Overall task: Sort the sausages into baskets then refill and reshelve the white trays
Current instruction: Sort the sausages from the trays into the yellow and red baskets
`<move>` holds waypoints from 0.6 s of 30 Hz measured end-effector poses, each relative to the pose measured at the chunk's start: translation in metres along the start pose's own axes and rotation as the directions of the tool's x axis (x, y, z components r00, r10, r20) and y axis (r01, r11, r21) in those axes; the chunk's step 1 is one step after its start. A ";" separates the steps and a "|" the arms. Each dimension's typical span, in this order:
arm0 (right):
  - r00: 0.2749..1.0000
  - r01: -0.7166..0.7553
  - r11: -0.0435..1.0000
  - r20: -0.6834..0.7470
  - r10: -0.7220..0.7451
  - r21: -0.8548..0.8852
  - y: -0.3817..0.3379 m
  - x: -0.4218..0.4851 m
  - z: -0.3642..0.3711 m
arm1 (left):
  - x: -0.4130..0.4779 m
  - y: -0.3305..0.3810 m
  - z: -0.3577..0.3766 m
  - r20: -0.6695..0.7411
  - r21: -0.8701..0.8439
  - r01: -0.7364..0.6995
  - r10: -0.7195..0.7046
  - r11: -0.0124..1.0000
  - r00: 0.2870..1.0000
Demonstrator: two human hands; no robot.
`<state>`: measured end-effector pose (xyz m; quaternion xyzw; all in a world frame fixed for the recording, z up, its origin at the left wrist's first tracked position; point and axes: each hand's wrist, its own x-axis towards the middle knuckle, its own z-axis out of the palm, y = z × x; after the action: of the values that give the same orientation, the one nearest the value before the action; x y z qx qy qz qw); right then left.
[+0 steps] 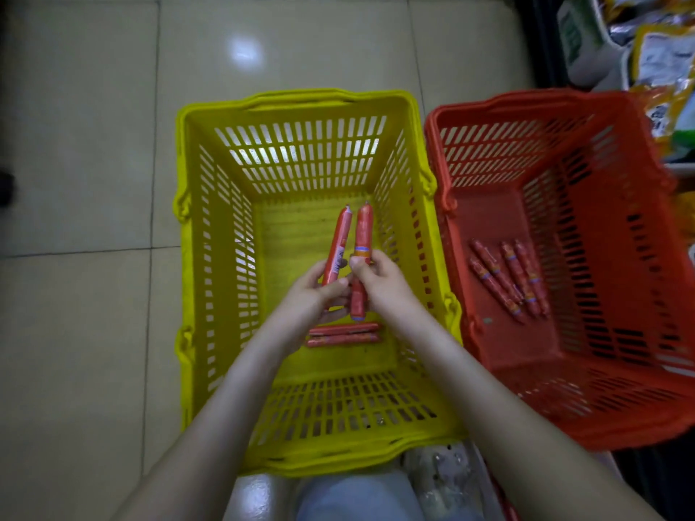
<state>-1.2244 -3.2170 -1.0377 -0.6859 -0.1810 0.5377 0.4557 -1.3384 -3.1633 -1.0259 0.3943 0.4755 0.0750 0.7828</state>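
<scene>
Both hands hover over the yellow basket [210, 152]. My left hand [317, 298] grips a slim red sausage [340, 238] that points away from me. Close beside it, my right hand [380, 280] holds a thicker red sausage [364, 231] with an orange band, also pointing away. Two red sausages [344, 334] lie crosswise on the yellow basket's floor, just below my hands. To the right stands the red basket [564, 107], and several banded sausages [507, 280] lie side by side on its floor.
Both baskets stand on a pale tiled floor [94, 144]. Shelves with yellow and silver packets [662, 62] fill the upper right corner. A clear plastic item [440, 479] lies by my knee at the bottom edge.
</scene>
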 end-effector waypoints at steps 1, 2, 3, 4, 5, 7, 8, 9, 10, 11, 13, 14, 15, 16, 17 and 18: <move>0.998 0.042 0.998 -0.036 -0.044 -0.038 -0.005 -0.001 -0.001 | -0.001 0.003 0.000 -0.015 0.025 -0.013 0.014 1.000 1.000; 0.996 0.073 0.996 -0.053 -0.076 -0.050 -0.012 -0.004 -0.003 | -0.002 0.007 0.002 -0.018 0.050 -0.036 0.037 0.998 0.999; 0.994 0.095 0.995 -0.056 -0.095 -0.017 -0.020 -0.007 -0.008 | -0.002 0.011 0.006 -0.007 0.075 -0.075 0.076 0.994 0.997; 0.994 0.106 0.993 -0.045 -0.104 0.043 -0.030 -0.009 -0.014 | -0.003 0.017 0.012 0.022 0.097 -0.130 0.128 0.987 0.991; 0.994 0.110 0.988 -0.029 -0.108 0.108 -0.040 -0.012 -0.021 | -0.003 0.023 0.021 0.063 0.126 -0.194 0.188 0.973 0.980; 0.995 0.101 0.975 0.002 -0.103 0.197 -0.060 -0.022 -0.038 | -0.003 0.034 0.043 0.155 0.160 -0.314 0.290 0.936 0.944; 0.995 0.093 0.972 0.009 -0.097 0.216 -0.068 -0.027 -0.048 | -0.004 0.038 0.054 0.184 0.168 -0.350 0.319 0.922 0.930; 0.995 0.094 0.971 0.016 -0.100 0.218 -0.075 -0.032 -0.059 | -0.003 0.041 0.065 0.195 0.170 -0.374 0.341 0.912 0.920; 0.994 0.099 0.972 0.026 -0.107 0.211 -0.083 -0.037 -0.070 | -0.002 0.044 0.077 0.189 0.163 -0.385 0.355 0.908 0.916; 0.992 0.115 0.973 0.031 -0.123 0.199 -0.089 -0.041 -0.083 | -0.001 0.046 0.087 0.164 0.158 -0.382 0.357 0.911 0.920; 0.987 0.162 0.974 -0.029 -0.159 0.158 -0.097 -0.047 -0.112 | 0.000 0.046 0.106 0.082 0.141 -0.372 0.363 0.918 0.928; 0.978 0.189 0.977 -0.111 -0.178 0.098 -0.097 -0.049 -0.128 | 0.000 0.046 0.115 0.043 0.126 -0.380 0.378 0.916 0.925; 0.949 0.214 0.977 -0.233 -0.214 -0.026 -0.089 -0.048 -0.144 | 0.000 0.044 0.122 0.017 0.117 -0.393 0.394 0.912 0.919; 0.893 0.213 0.956 -0.356 -0.275 -0.203 -0.075 -0.046 -0.159 | 0.000 0.041 0.128 0.011 0.091 -0.407 0.408 0.909 0.913; 0.832 0.163 0.910 -0.443 -0.334 -0.381 -0.057 -0.045 -0.172 | 0.000 0.037 0.132 0.018 0.077 -0.422 0.422 0.903 0.906; 0.792 0.082 0.859 -0.491 -0.364 -0.505 -0.034 -0.042 -0.184 | 0.002 0.033 0.135 0.029 0.065 -0.432 0.431 0.900 0.902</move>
<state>-1.0655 -3.3097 -0.9849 -0.8749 -0.2400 0.1896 0.3755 -1.2207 -3.2138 -0.9725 0.5176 0.3732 0.2269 0.7358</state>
